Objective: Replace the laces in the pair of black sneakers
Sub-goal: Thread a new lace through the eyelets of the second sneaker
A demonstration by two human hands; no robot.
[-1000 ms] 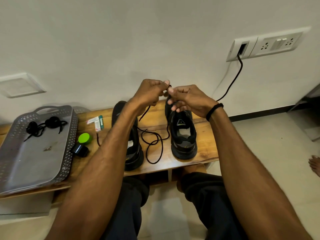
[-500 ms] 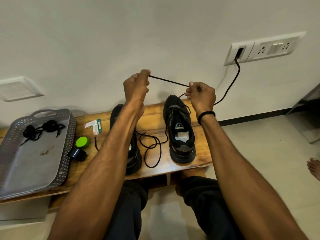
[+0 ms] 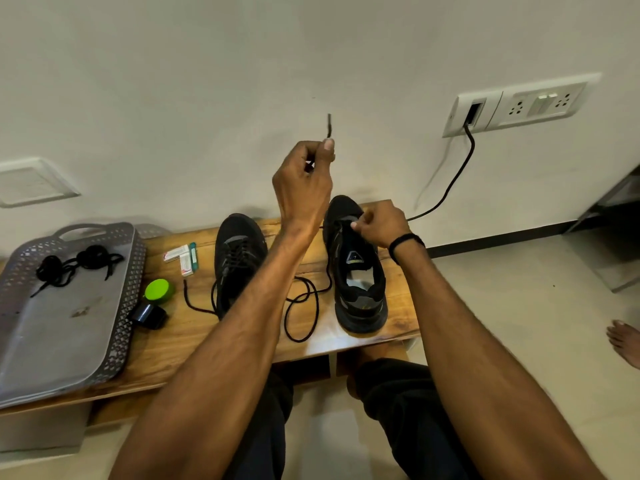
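Two black sneakers stand on a wooden bench (image 3: 346,344). The left sneaker (image 3: 239,258) is laced. The right sneaker (image 3: 360,285) has an open tongue. My left hand (image 3: 304,181) is raised above the shoes and pinches one end of a black lace (image 3: 329,125), whose tip sticks up past my fingers. My right hand (image 3: 381,225) rests on the front of the right sneaker and pinches the lace at the eyelets. Slack lace (image 3: 304,313) loops on the bench between the shoes.
A grey perforated tray (image 3: 69,327) at the left holds a bundle of black laces (image 3: 74,265). Beside it lie a green round object (image 3: 158,291), a small black object (image 3: 150,315) and small packets (image 3: 181,258). A black cable (image 3: 453,178) runs from the wall socket. A bare foot (image 3: 623,341) shows at right.
My right hand has dropped from the raised lace to the right sneaker's eyelets. My left hand has stayed raised and moved right, with the lace tip now pointing upward.
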